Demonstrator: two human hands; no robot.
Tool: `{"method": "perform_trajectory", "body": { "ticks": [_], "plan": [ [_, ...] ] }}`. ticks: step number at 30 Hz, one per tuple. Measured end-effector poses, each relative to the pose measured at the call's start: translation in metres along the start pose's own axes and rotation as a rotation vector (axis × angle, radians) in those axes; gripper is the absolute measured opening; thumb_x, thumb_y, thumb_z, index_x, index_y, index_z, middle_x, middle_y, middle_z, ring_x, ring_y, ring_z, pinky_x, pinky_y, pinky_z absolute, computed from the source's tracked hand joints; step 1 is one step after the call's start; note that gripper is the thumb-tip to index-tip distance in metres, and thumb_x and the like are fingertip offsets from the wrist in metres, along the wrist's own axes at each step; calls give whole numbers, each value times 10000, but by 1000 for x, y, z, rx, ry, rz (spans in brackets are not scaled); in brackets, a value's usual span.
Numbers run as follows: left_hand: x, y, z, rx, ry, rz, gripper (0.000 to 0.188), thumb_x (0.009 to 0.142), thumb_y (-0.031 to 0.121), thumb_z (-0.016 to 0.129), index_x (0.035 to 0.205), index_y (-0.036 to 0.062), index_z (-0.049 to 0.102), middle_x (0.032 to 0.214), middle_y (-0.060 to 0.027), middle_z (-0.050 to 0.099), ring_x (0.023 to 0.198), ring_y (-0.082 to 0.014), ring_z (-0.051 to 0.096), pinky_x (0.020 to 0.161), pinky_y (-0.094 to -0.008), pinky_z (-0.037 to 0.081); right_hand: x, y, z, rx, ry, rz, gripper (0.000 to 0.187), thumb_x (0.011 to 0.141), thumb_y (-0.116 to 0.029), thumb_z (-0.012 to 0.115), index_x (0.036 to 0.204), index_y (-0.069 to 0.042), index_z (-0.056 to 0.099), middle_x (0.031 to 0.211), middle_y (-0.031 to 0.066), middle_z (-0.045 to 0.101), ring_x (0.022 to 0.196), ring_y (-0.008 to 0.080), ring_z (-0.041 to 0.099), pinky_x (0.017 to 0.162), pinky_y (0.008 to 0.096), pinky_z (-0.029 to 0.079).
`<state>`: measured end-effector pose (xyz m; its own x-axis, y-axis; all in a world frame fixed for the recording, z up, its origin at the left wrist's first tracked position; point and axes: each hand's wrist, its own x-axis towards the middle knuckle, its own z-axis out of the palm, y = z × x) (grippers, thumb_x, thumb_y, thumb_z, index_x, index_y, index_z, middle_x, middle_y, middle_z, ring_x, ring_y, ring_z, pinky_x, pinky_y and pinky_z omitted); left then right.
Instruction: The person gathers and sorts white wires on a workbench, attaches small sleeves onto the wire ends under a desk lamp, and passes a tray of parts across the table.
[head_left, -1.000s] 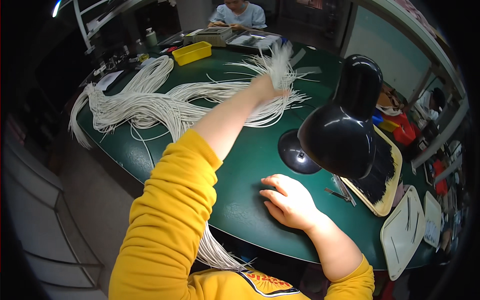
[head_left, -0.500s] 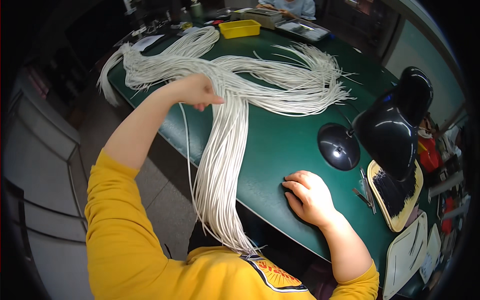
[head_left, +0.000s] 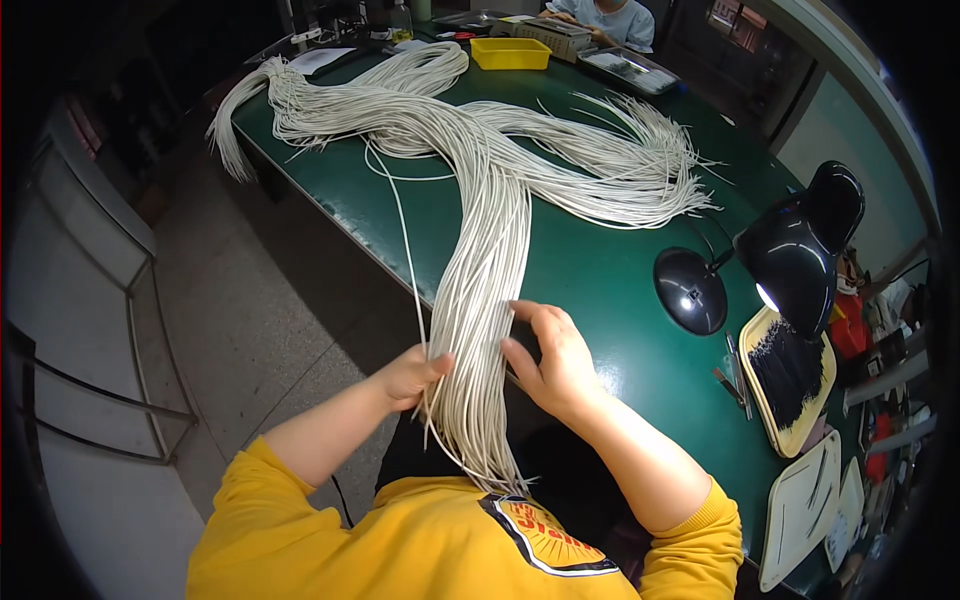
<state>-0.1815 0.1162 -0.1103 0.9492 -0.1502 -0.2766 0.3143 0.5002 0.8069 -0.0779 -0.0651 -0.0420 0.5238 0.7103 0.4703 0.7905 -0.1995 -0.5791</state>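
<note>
A thick bundle of thin white wires (head_left: 483, 265) runs down over the table's near edge toward my lap, its cut ends by my shirt. At the bundle's left side, my left hand (head_left: 411, 377) grips its edge, thumb on top and the other fingers out of sight beneath. My right hand (head_left: 552, 360) is at the right side, thumb and forefinger apart, fingertips at the outer wires. One loose wire (head_left: 405, 225) hangs apart on the left. More white wires (head_left: 610, 165) spread in looped bunches across the far part of the table.
The green table (head_left: 590, 290) carries a black desk lamp (head_left: 800, 260) at right. Near it lie tweezers (head_left: 735, 375), a tray of black strands (head_left: 790, 380) and a cream tray (head_left: 800, 510). A yellow bin (head_left: 510, 54) stands at the back, where another person (head_left: 615, 22) sits.
My left hand has come down from the far part of the bundle to its near left side. My right hand has moved left off the tabletop to the bundle's right edge.
</note>
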Motion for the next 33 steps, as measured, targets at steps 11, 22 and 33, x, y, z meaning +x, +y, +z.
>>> {"method": "perform_trajectory", "body": {
  "ticks": [11,22,33],
  "plan": [
    [-6,29,35,-250,-13,-103,435,756,82,553,1140,-25,380,1036,-164,515,936,-242,541,812,-361,460,5,-23,-4,653,-46,732,548,807,-204,529,1170,117,273,873,195,576,770,211,586,602,274,484],
    [-12,37,39,-199,31,-106,360,785,92,520,1096,-47,402,975,-165,535,868,-242,570,765,-360,485,14,-3,-4,744,-162,750,341,740,-222,555,886,83,512,752,121,570,650,169,558,592,270,449],
    [-17,38,34,-128,88,-139,289,723,61,606,964,-47,489,831,-131,560,730,-200,591,646,-305,519,14,1,-25,1000,-123,912,281,696,-182,660,810,18,497,556,0,422,421,47,386,417,204,443]
  ]
}}
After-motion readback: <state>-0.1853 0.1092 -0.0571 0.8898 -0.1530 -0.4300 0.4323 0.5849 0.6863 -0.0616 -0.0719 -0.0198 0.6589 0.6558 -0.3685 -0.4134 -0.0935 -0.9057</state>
